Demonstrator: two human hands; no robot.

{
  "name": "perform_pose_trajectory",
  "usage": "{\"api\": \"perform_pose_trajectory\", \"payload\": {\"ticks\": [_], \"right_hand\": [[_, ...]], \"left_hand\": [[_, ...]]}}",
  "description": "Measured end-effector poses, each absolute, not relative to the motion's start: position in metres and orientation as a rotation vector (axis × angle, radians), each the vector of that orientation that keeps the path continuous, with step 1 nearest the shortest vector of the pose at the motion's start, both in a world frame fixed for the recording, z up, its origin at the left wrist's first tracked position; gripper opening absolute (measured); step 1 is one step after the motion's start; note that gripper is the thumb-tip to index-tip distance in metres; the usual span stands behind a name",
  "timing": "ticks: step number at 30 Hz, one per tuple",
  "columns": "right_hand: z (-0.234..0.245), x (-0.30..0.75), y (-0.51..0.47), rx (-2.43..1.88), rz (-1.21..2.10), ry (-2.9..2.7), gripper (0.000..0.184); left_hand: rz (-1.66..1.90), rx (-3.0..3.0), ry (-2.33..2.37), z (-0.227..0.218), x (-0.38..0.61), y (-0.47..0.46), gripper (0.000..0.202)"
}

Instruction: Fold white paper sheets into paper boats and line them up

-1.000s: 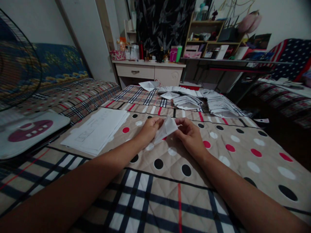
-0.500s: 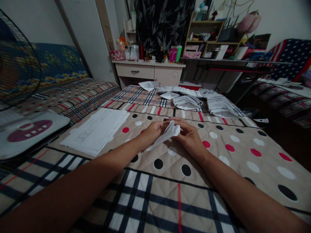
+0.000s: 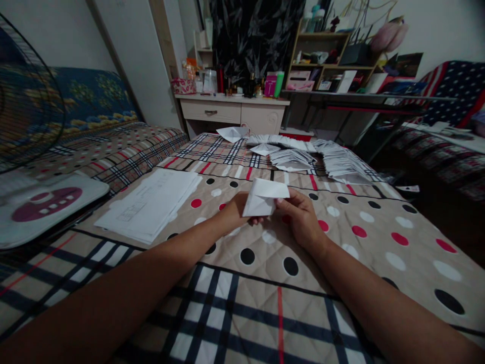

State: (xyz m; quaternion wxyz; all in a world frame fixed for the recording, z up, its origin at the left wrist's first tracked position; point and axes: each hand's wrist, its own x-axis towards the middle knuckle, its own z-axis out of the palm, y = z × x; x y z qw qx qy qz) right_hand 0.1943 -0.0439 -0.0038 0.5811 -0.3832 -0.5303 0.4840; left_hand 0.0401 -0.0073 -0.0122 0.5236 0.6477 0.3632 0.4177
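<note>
A white folded paper (image 3: pixel 263 198) is held up just above the bedspread, its flat face with crease lines turned toward me. My right hand (image 3: pixel 303 215) pinches its right edge, thumb in front and fingers behind. My left hand (image 3: pixel 237 208) is closed on the paper's left side from behind; most of its fingers are hidden by the paper, with a few fingertips showing under its lower edge. To the left lies a stack of white paper sheets (image 3: pixel 147 202), the top one printed with faint text and a small box.
Rows of folded papers (image 3: pixel 343 162) lie fanned at the bed's far end, with a single folded paper (image 3: pixel 232 133) near the far edge. A fan (image 3: pixel 28 96) stands at far left, above a white item with a purple oval (image 3: pixel 47 205). Beyond the bed is a dresser (image 3: pixel 231 108).
The folded paper has turned from a slanted, edge-on pose to show its flat square face. My right thumb has come to its front; the left fingers have shifted behind and beneath it.
</note>
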Motion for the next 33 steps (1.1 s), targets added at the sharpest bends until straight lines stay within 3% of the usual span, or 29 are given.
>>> {"api": "perform_pose_trajectory", "payload": {"ticks": [2,7,16,33], "right_hand": [[-0.006,0.196,-0.041,-0.957,1.078,-1.166,0.015],[-0.009,0.2,-0.035,-1.084,1.101,-1.158,0.023],[-0.012,0.199,-0.033,-1.12,1.109,-1.166,0.029],[-0.012,0.198,-0.032,-1.212,1.03,-1.211,0.025]], "left_hand": [[0.928,1.398,0.887,-0.011,0.039,-0.005,0.009],[1.184,1.099,0.906,-0.01,0.033,0.009,0.019],[1.117,1.626,0.79,-0.008,0.028,0.003,0.063],[1.299,2.395,1.101,-0.007,0.025,-0.002,0.027]]}}
